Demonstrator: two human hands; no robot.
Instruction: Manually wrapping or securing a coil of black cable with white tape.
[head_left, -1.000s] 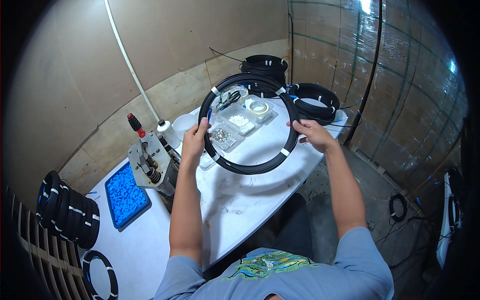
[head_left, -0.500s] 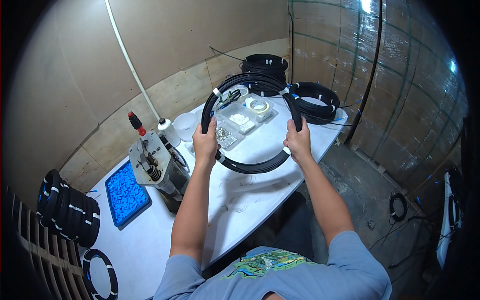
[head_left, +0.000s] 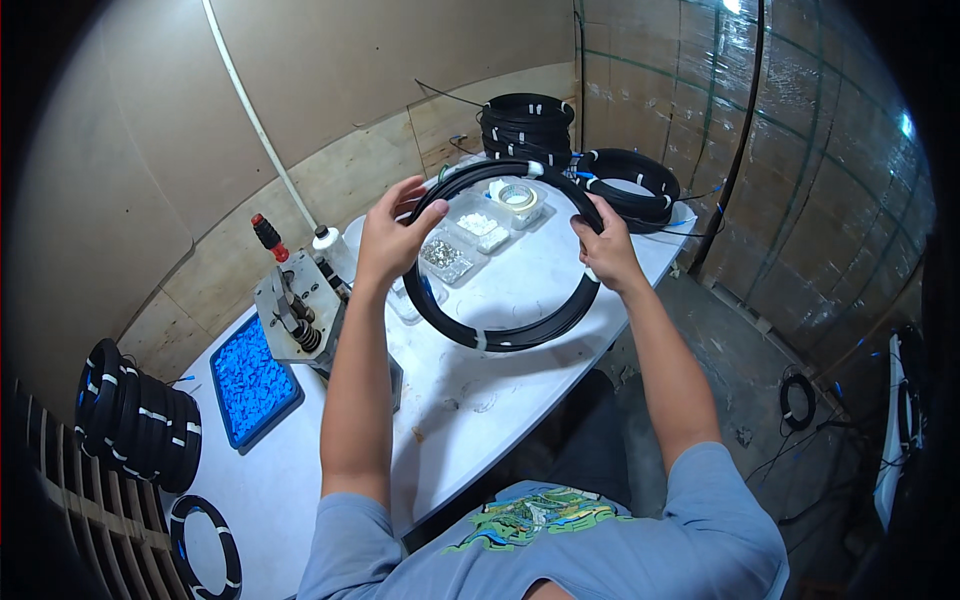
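Head view shows both hands lifting a black cable coil [head_left: 505, 262] above the white bench [head_left: 500, 390]. Left hand [head_left: 392, 238] grips its left side and right hand [head_left: 605, 252] its right side (both closed on it). Blue tray [head_left: 245, 380] lies further left.

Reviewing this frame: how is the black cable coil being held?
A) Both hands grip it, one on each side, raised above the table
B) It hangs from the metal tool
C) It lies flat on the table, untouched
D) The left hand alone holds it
A: the left hand and the right hand each grip an opposite side of the black cable coil, which is raised above the white table.
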